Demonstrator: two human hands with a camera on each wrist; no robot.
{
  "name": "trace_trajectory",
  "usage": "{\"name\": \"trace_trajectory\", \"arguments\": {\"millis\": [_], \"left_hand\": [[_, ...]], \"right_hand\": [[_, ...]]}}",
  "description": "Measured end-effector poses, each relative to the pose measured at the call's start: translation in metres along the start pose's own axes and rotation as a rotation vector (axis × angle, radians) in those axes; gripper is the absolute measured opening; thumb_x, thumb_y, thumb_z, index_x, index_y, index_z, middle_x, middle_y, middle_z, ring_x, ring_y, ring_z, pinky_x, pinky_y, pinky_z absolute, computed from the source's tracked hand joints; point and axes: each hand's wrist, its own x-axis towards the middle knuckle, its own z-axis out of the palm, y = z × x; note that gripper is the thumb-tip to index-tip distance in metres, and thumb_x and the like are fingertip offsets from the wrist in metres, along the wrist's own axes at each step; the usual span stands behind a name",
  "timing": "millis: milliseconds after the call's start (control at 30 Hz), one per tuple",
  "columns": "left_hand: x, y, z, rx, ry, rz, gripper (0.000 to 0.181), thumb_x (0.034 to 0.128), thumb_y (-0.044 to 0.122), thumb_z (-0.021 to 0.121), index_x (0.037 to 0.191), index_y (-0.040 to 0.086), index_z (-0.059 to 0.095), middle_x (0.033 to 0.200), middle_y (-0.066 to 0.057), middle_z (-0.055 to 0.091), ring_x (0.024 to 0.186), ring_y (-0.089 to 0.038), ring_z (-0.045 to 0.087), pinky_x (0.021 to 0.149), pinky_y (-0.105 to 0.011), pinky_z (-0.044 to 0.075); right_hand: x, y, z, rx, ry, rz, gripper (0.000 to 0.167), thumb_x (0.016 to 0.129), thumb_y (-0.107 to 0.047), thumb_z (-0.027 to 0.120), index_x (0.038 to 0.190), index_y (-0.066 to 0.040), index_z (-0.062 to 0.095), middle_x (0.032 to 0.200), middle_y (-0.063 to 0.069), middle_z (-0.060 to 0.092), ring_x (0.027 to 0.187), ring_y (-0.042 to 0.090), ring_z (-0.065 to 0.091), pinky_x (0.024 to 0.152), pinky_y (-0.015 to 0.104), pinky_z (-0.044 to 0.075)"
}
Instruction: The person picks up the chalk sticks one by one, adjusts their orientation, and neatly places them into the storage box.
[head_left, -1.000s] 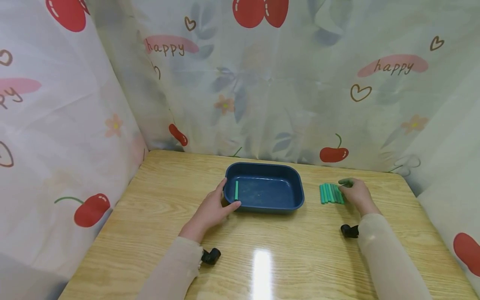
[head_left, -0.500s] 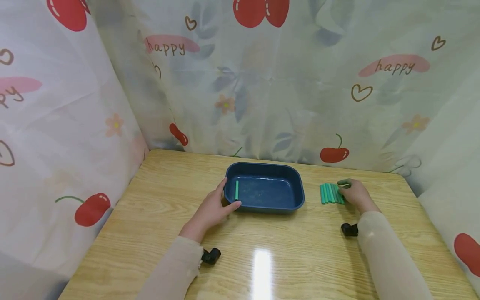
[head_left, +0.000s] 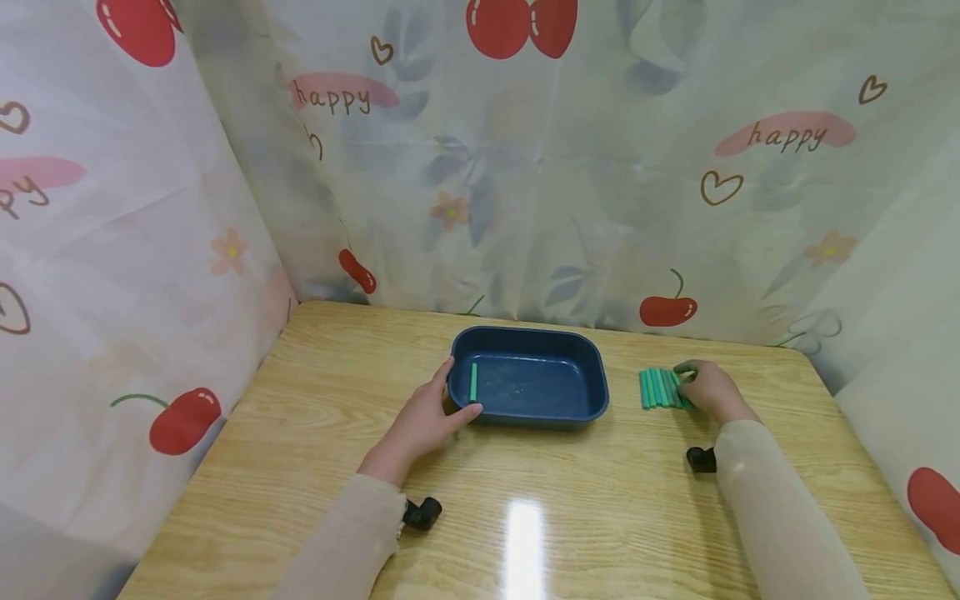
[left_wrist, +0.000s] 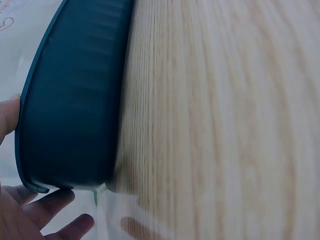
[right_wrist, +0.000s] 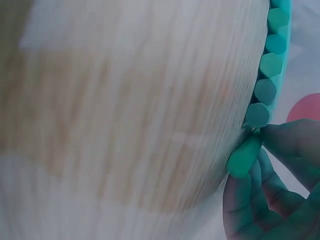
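Head view: a blue tray (head_left: 540, 420) sits on the wooden table (head_left: 600, 508), a row of green sticks (head_left: 656, 388) lies to its right, apart from it, and a patterned curtain (head_left: 510, 208) hangs behind.
Held stick: the green piece (right_wrist: 244, 159) is in the right hand (head_left: 712, 390), at the right end of the row and just beside its neighbour; the tray is off to the left, a stretch of table between.
Long axis: the sticks in the row run roughly front to back, side by side; in the right wrist view the green piece is angled out of line with them.
Nearer hand: the right one is at the sticks, the left hand (head_left: 422, 417) at the far side of the tray from them.
Right grip: thumb and fingers drawn close, pinching the green piece near its visible end — no wide gap left between them.
Left grip: thumb and fingers spread around the tray's front left corner, holding it — the thumb at the front rim, fingers against the left end.
Tray contents: one stick (head_left: 473, 382) lies inside near the left end, its long axis also front to back, much like those in the row.
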Motion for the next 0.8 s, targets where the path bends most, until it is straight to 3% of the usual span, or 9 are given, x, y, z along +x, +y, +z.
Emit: {"name": "trace_trajectory", "arguments": {"millis": [267, 500, 800], "left_hand": [[0.0, -0.001, 0.001, -0.004, 0.001, -0.003, 0.097, 0.0895, 0.053, 0.07, 0.163, 0.025, 0.013, 0.16, -0.012, 0.033, 0.145, -0.034, 0.034, 0.113, -0.056, 0.033], [0.0, -0.001, 0.001, -0.011, -0.004, 0.003, 0.097, 0.0896, 0.053, 0.07, 0.163, 0.024, 0.013, 0.16, -0.012, 0.033, 0.145, -0.034, 0.034, 0.113, -0.056, 0.033], [0.0, 0.0, 0.0, -0.018, -0.002, 0.005, 0.097, 0.0897, 0.053, 0.071, 0.163, 0.023, 0.013, 0.16, -0.012, 0.033, 0.145, -0.034, 0.033, 0.113, -0.057, 0.033]], "right_hand": [[-0.003, 0.001, -0.003, -0.045, 0.007, 0.003, 0.046, 0.093, -0.009, 0.059, 0.133, 0.012, 0.051, 0.111, 0.027, 0.062, 0.095, 0.036, 0.059, 0.084, 0.053, 0.049], [-0.012, -0.004, -0.006, 0.033, 0.007, 0.031, 0.049, 0.096, -0.016, 0.059, 0.134, 0.013, 0.048, 0.117, 0.031, 0.06, 0.098, 0.035, 0.061, 0.08, 0.044, 0.052], [-0.02, -0.011, -0.01, 0.112, 0.007, 0.01, 0.051, 0.096, -0.01, 0.058, 0.139, 0.011, 0.043, 0.107, 0.024, 0.063, 0.083, 0.023, 0.063, 0.07, 0.034, 0.053]]}}
